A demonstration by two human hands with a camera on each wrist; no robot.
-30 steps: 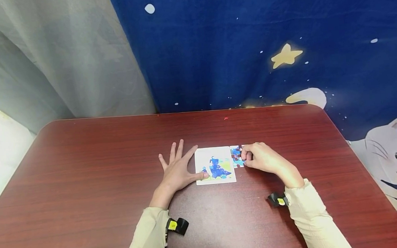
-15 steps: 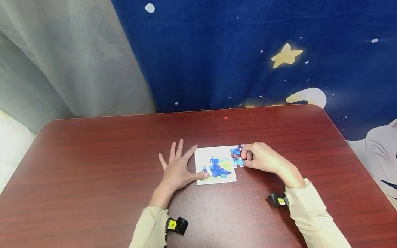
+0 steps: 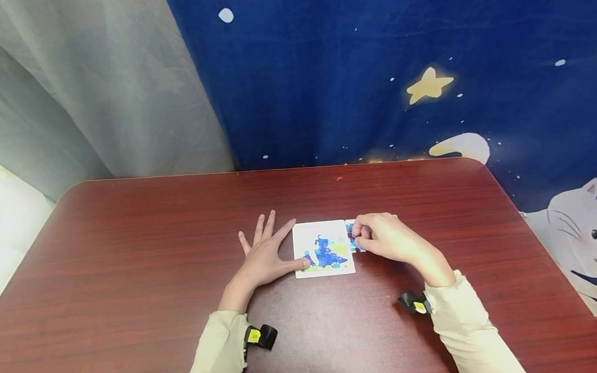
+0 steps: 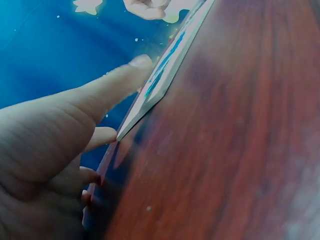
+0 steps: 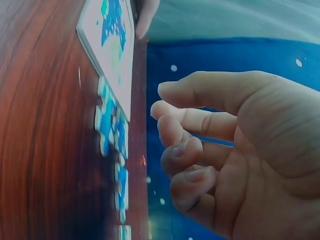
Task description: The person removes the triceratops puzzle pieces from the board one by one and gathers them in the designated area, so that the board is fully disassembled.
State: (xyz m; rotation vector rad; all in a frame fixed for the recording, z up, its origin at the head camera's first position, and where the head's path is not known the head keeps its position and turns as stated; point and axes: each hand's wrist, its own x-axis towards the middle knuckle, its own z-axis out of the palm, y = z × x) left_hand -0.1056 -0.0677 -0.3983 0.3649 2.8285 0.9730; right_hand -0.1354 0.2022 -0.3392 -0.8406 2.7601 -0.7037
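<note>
A square white puzzle board (image 3: 308,230) with a partly blue picture lies flat on the table. Its left side is bracketed by my left hand (image 3: 263,261), whose fingers are spread; the thumb rests over the lower left corner and the index fingertip is at the upper left. Against the board's right edge lie joined blue jigsaw pieces (image 5: 106,120), with another piece (image 5: 121,192) just beyond them. My right hand (image 3: 394,239) hovers above these pieces, partly hiding them in the head view. In the right wrist view its fingers are loosely bent, with nothing between thumb and index.
The reddish-brown table (image 3: 130,263) extends around the board on all sides. A tiny red scrap (image 3: 340,178) lies near its back edge. Behind hang a grey curtain (image 3: 96,90) and a blue curtain (image 3: 313,73) with stars and a cat.
My right hand has shifted slightly left, from the outer pieces toward those beside the board. My left hand and the board have stayed almost in place.
</note>
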